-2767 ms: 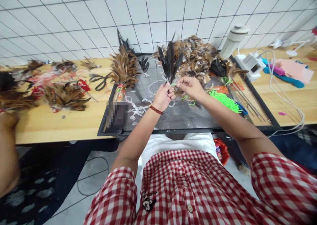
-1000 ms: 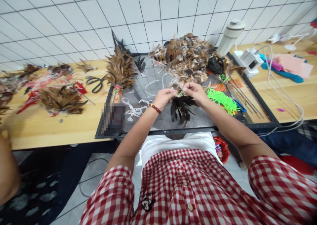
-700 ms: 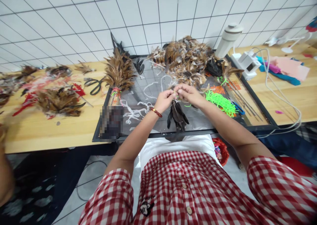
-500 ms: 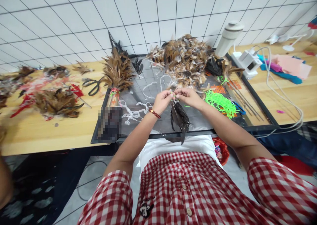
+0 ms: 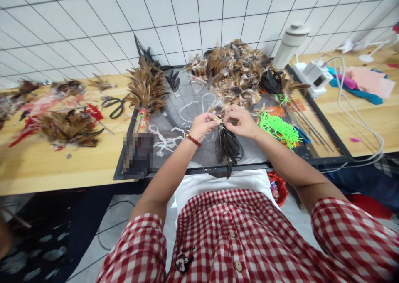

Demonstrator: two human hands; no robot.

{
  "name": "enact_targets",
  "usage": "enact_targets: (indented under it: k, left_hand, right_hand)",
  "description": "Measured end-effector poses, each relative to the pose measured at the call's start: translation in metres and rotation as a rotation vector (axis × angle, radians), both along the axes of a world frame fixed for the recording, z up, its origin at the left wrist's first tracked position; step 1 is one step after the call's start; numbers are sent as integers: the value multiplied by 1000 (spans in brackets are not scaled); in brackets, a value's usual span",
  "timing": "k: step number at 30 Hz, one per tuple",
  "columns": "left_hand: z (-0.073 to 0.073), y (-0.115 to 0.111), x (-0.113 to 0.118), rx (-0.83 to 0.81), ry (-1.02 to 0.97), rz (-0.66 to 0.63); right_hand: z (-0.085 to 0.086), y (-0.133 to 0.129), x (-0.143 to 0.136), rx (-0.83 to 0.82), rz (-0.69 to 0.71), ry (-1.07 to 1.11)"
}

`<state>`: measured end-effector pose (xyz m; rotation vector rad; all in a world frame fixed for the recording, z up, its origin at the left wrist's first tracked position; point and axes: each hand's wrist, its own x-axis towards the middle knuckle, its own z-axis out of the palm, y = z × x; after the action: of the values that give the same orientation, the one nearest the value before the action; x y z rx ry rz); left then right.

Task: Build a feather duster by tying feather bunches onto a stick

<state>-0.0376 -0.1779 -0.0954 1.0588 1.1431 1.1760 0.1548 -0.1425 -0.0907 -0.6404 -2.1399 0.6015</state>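
Note:
A bundle of black feathers (image 5: pixel 229 146) hangs quills-up over the dark tray, its tips pointing toward my body. Bright green cord (image 5: pixel 220 121) shows at its top, between my fingertips. My left hand (image 5: pixel 203 126), with a beaded bracelet at the wrist, is closed in a pinch on the cord. From the other side my right hand (image 5: pixel 240 121) pinches at the same spot, thumb and forefinger together at the top of the bundle. Exactly how the cord runs around the quills is too small to make out.
The framed tray (image 5: pixel 193 171) also holds a heap of brown feathers (image 5: pixel 237 69), a pile of green cord (image 5: pixel 279 129), white strips (image 5: pixel 163 141) and a feather duster (image 5: pixel 146 89). Scissors (image 5: pixel 115 105) lie left; a bottle (image 5: pixel 289 46) and power adapters (image 5: pixel 314 77) stand right.
My hands have drawn slightly apart at the top of the bundle, and more green cord shows between them. The black feathers have turned and look more spread.

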Motion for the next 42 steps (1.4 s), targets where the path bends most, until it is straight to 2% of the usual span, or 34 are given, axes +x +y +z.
enact_targets:
  k: [3, 8, 10, 12, 19, 24, 28, 34, 37, 42]
  left_hand:
    - [-6, 0, -1, 242, 228, 12]
    - [-12, -1, -3, 799, 763, 107]
    - [-13, 0, -3, 939, 869, 139]
    - [-15, 1, -2, 1002, 907, 181]
    - [-18, 1, -1, 1011, 916, 234]
    - [-18, -1, -1, 1012, 966, 255]
    - [-17, -4, 1, 1016, 960, 259]
    - [-16, -5, 1, 997, 891, 249]
    - [-15, -5, 0, 947, 906, 235]
    - [-16, -4, -2, 926, 938, 200]
  right_hand:
    - [-4, 4, -2, 13, 0, 8]
    - [-14, 7, -11, -60, 42, -14]
    - [-18, 8, -14, -133, 1, -6]
    - [-20, 9, -15, -209, -7, 31]
    - [-14, 8, -14, -469, 18, 177]
    - [-11, 6, -12, -556, 42, 237]
    - [-10, 3, -12, -466, -18, 327]
    - [-6, -1, -12, -220, -93, 176]
    - [-7, -1, -12, -220, -65, 133]
    - [-9, 0, -12, -315, -28, 154]
